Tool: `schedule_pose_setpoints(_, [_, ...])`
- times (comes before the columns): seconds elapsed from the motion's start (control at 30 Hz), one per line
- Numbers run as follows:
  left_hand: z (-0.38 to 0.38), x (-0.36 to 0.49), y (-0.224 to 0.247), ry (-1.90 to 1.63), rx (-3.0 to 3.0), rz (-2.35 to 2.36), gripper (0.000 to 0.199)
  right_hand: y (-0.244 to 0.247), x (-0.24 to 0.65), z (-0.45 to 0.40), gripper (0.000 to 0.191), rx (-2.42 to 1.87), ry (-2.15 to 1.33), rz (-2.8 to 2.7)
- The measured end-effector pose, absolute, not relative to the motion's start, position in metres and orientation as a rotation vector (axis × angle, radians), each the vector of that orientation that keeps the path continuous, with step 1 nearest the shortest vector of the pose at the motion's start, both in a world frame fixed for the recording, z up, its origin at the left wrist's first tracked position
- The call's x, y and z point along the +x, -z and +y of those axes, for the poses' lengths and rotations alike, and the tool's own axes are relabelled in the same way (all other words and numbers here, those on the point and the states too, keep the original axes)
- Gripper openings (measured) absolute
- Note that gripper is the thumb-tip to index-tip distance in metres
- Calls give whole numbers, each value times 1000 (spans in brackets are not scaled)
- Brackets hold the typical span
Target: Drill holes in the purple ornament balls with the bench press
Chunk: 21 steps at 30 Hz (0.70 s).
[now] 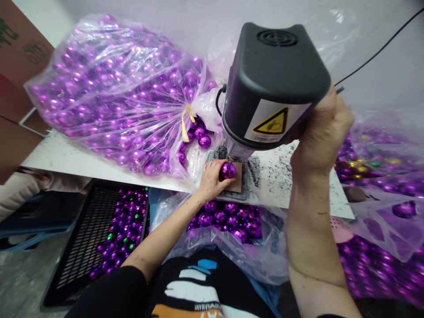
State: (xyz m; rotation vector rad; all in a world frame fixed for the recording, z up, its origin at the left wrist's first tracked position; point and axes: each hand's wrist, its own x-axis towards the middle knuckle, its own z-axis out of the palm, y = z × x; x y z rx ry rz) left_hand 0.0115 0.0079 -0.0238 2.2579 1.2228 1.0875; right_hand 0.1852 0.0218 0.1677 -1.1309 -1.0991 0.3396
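A shiny purple ball (228, 170) is gripped between the thumb and fingers of my left hand (213, 179). It rests over a brown block (236, 182) on the machine's base, right under the tip of a black drill-like machine (274, 79) with a yellow warning label. My right hand (326, 123) is raised at the machine's right side, its fingers wrapped round something that the housing mostly hides; a short metal rod end shows beside it.
On the white table (274, 176) lie dark shavings and a big clear bag (126, 97) of purple balls, tied with yellow. More balls fill a bag at my lap (232, 218), a black crate (82, 238) at lower left and bags (380, 265) at right. A cardboard box stands upper left.
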Motion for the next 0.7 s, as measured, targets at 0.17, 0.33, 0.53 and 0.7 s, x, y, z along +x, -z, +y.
schedule_pose_setpoints(0.17, [8,11,24,-1050,2278,1209,55,-165,183,3,48,-1143,-253,-1162])
schedule_pose_setpoints(0.33, [7,11,23,-1055,2283,1201,53,-152,176,-40,32,-1305,-122,-1249])
schedule_pose_setpoints(0.53, [7,10,23,-1069,2284,1191,52,-133,171,-59,22,-1375,-22,-1303])
schedule_pose_setpoints(0.7, [5,10,23,-1063,2281,1209,51,-115,166,-47,19,-1247,56,-1206])
